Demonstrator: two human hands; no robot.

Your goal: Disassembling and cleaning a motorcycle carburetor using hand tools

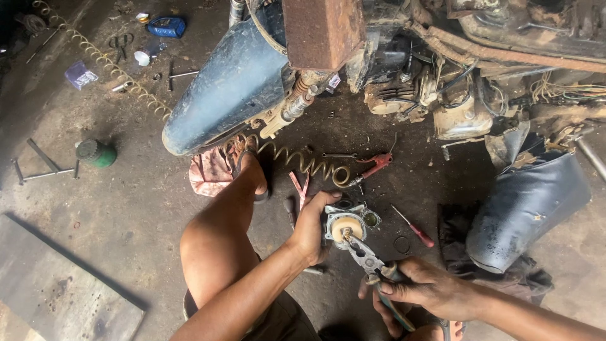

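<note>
The right hand (429, 290) is closed around the handles of a pair of pliers (369, 259), whose nose reaches up and left into the middle of a small metal engine part (346, 224). The left hand (310, 227) wraps that part from its left side, fingers curled over its top edge, and holds it just above the floor. The pliers' tip touches the pale round disc in the part's centre.

Just right of the grip lie a red-handled screwdriver (413, 228) and a dark rubber ring (402, 244). Right of those a dark cloth (457, 243) lies under a loose blue mudguard (527, 205). Above the held part a coiled hose (309, 165) ends at a red-handled air tool (374, 167), with a small spanner (339, 155) beside it. The person's bare knee (211, 240) rises to the left of the left hand, the foot in a sandal (249, 170) beyond it.

Farther off stands a stripped motorcycle (404, 69) with a blue front mudguard (227, 88) and a rusty frame. To the far left are a green can (96, 153), a cross wrench (41, 167), a blue bottle (166, 26) and scissors (120, 43). The floor (126, 215) is dirty, oil-stained concrete.
</note>
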